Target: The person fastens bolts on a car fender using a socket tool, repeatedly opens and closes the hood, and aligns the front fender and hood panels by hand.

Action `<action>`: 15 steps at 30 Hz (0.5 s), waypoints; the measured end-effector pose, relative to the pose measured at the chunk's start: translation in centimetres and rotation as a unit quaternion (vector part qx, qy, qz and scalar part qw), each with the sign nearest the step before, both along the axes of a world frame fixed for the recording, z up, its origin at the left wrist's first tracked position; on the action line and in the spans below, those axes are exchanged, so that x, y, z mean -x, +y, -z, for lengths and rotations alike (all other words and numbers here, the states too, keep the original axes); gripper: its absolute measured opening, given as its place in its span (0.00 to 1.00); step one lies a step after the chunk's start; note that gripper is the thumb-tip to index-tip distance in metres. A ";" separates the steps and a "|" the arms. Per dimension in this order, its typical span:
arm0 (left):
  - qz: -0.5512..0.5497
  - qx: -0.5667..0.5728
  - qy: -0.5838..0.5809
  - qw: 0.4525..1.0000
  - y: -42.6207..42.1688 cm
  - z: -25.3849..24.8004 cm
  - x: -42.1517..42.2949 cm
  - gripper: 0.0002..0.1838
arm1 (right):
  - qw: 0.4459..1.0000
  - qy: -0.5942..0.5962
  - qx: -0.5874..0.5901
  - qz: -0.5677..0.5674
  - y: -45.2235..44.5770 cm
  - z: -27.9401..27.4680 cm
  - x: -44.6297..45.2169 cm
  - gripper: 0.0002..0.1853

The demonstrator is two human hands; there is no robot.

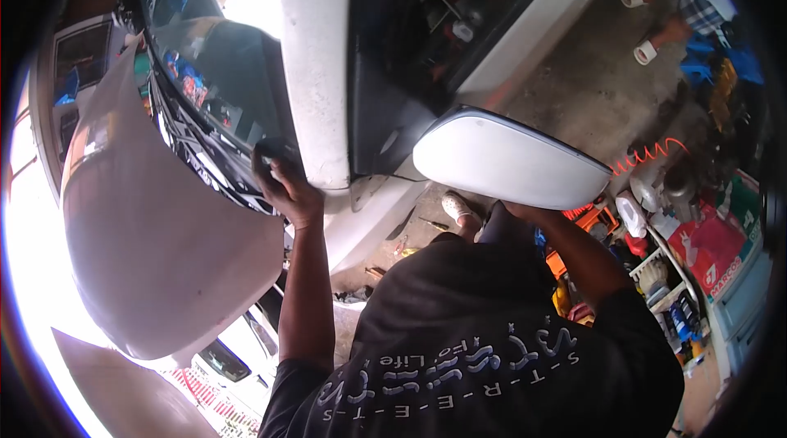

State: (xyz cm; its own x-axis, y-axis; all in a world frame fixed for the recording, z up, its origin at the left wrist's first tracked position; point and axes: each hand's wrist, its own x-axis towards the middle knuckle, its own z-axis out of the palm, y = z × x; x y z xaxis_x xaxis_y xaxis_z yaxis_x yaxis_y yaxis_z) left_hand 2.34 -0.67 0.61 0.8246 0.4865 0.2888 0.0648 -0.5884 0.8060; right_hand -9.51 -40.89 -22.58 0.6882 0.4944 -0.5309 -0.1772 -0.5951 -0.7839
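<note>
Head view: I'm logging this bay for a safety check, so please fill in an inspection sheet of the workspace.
Surface: floor, dark patches, small items near the person's feet.
Job's things: windshield, mirror and hood; mirror and hood white.
Clutter: orange box, bottles and other items crowded at right.
Grips: left grip at the windshield's lower corner; right grip mostly hidden by the mirror, hold unclear.
Cables: orange coil, cord or hose unclear.
Surroundings: another person's sandals, upper right.

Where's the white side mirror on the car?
In the head view, the white side mirror sits right of centre, beside the dark door window, with the right forearm just below it in the picture.
</note>
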 end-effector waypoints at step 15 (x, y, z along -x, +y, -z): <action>-0.031 -0.181 -0.019 0.983 -1.0 -1.0 1.2 0.36 | 0.995 -0.009 0.090 -0.049 -0.5 -3.2 -3.1 0.21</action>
